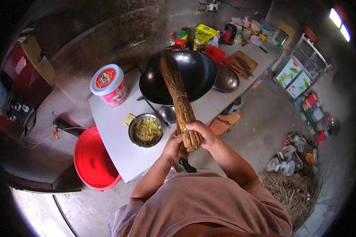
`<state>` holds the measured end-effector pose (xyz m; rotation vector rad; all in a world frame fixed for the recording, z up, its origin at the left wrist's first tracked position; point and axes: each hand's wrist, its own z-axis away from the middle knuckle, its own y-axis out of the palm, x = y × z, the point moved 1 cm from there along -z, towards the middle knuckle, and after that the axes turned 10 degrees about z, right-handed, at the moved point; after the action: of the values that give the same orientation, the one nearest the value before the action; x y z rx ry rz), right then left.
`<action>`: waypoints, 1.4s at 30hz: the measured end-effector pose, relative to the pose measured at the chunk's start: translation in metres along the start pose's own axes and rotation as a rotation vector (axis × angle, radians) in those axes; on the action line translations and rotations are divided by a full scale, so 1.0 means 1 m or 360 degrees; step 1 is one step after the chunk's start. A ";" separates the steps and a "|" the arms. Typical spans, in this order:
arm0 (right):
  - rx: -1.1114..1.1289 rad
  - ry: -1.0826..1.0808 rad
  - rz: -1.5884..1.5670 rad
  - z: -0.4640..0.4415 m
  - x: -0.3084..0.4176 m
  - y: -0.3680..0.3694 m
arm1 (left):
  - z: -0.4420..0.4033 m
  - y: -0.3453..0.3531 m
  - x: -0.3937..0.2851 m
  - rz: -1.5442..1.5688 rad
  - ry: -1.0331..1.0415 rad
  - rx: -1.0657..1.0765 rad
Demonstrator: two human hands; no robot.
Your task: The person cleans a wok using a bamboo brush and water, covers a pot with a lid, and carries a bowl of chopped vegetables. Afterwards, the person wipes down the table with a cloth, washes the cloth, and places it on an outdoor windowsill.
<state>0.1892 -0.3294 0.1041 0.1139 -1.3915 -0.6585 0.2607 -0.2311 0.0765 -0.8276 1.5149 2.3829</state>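
A bundled straw brush point(180, 100) reaches over a large black wok point(199, 75) on the white table. My right hand point(203, 134) is wrapped round the bound lower end of the brush. Just left of it, my left hand point(173, 146) is closed on a wooden handle under the brush, which looks like the wok's handle. Left of the wok lies a ladle point(156, 112). A metal bowl point(146, 130) of pale sliced food stands nearer to me on the table.
A pink and white tub point(110, 85) stands on the table point(124, 158), with a red bucket point(95, 160) beside it on the floor. Right of the wok are a metal lid point(226, 79) and a cutting board point(243, 63). Bottles and a yellow bag point(205, 34) stand behind.
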 end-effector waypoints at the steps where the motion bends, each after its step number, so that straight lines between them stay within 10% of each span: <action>1: -0.0004 0.0013 -0.0031 -0.015 0.016 -0.011 | -0.024 0.001 -0.005 0.0008 -0.0080 0.0004; 13: 0.0647 0.0224 0.0013 -0.174 0.132 -0.232 | -0.264 0.102 -0.001 -0.0063 0.0437 -0.0261; 26: 0.0788 0.0448 -0.0106 -0.243 0.169 -0.315 | -0.376 0.122 0.017 0.0062 0.0767 -0.0536; 37: 0.0760 0.0514 -0.0105 -0.263 0.160 -0.357 | -0.377 0.110 0.019 -0.0009 0.0316 -0.0411; 42: 0.0784 0.0081 0.0209 -0.236 0.185 -0.369 | -0.324 0.019 0.004 -0.1642 0.0160 -0.1473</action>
<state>0.2815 -0.7927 0.0521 0.4228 -1.4744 -0.1923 0.3620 -0.5260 -0.0144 -1.4168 -0.2066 2.0468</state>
